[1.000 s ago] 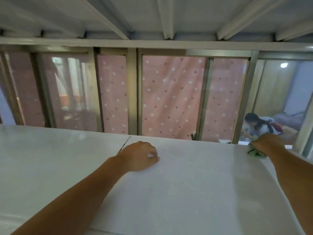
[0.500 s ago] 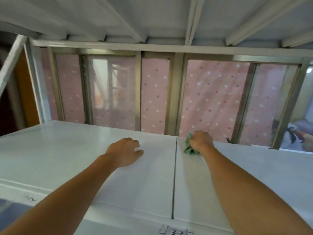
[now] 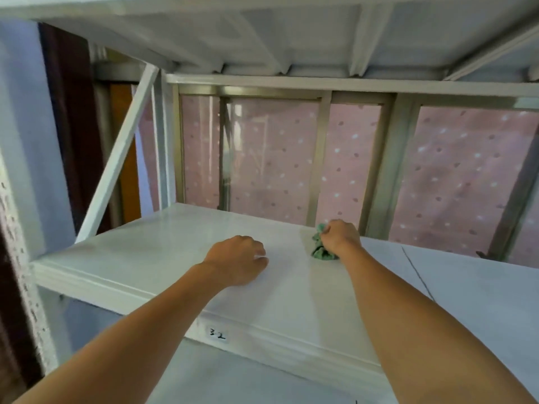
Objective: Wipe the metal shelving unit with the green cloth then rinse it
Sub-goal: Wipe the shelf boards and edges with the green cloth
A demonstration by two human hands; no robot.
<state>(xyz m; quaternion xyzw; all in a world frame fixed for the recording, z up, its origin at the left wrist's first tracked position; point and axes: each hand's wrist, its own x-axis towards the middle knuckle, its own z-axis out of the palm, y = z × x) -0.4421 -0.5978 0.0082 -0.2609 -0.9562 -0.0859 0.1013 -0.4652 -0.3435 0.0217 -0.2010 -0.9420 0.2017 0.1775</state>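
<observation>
Straight ahead, a person reaches both bare forearms over a white metal shelf [image 3: 145,243], part of a painted shelving unit. Their right hand [image 3: 339,236] sits near the shelf's back edge, fingers curled tight round a bunched green cloth [image 3: 319,250]. The cloth pokes out of the fist on the side toward the shelf's left end and lies pressed against the shelf surface. Their left hand [image 3: 237,259] rests on the shelf nearer its front edge and apart from the cloth. Its knuckles are up and its fingers loosely bent with the tips on the metal, holding nothing.

On the shelf's front lip, under the left forearm, a small white label [image 3: 218,334] carries handwritten figures that look like "3 2". A thin dark seam [image 3: 417,275] crosses the shelf toward its right end, where two panels meet. At the shelf's left end a white diagonal brace [image 3: 116,161] climbs from the corner, and a perforated upright post [image 3: 17,228] stands at the front left corner. Above the shelf hangs the ribbed underside of the next shelf [image 3: 262,30]. Behind the shelf stands a metal-framed window [image 3: 319,158], and beyond its glass hangs a pink curtain [image 3: 277,158] dotted with pale and dark spots.
</observation>
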